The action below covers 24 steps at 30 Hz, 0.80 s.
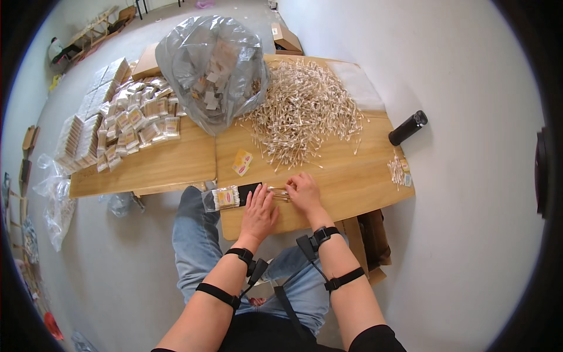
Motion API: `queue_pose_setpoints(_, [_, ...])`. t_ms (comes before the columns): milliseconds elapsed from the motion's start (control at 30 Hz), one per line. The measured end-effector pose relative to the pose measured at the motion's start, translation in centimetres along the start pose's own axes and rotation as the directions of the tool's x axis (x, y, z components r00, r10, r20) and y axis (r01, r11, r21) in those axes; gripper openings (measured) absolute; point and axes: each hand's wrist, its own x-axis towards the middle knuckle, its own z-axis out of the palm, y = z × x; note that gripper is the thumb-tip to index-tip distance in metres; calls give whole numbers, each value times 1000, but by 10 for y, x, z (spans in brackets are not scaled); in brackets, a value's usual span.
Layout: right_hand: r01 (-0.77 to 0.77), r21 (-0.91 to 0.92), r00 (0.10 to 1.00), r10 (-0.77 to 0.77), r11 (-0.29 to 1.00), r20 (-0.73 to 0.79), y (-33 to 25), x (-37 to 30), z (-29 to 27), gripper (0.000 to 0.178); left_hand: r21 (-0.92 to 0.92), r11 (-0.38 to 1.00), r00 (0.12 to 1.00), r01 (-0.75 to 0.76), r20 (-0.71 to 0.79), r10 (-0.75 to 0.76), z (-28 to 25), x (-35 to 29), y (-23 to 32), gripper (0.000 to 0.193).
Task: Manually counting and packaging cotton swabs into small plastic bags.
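Observation:
Near the table's front edge, a small bundle of cotton swabs (280, 194) lies between my two hands. My left hand (261, 212) rests with fingers stretched and lying flat, their tips over the bundle's left end and the edge of a flat black piece (248, 191). On the bundle's right end, my right hand (304, 192) has its fingers curled and pinched. Left of the black piece, touching it, is a clear plastic bag of cotton swabs (225, 198) with a red and yellow label. A few yellow and white cards (241, 162) lie beyond it.
A large heap of loose cotton swabs (308, 111) covers the far middle, beside a grey plastic bag (214, 73) of scraps. Filled packets (138, 123) and stacked packs (79, 141) stand at left. A black cylinder (407, 128) stands at the right edge, near the wall.

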Motion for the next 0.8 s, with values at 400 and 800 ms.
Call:
queue_pose_setpoints(400, [-92, -42, 996, 93, 995, 13, 5, 0, 9, 13, -17, 998, 993, -55, -104, 53, 7, -2, -4, 54])
queue_pose_setpoints(800, [233, -160, 970, -217, 959, 109, -4, -33, 26, 47, 4, 1000, 999, 30, -32, -30, 0, -7, -2, 57])
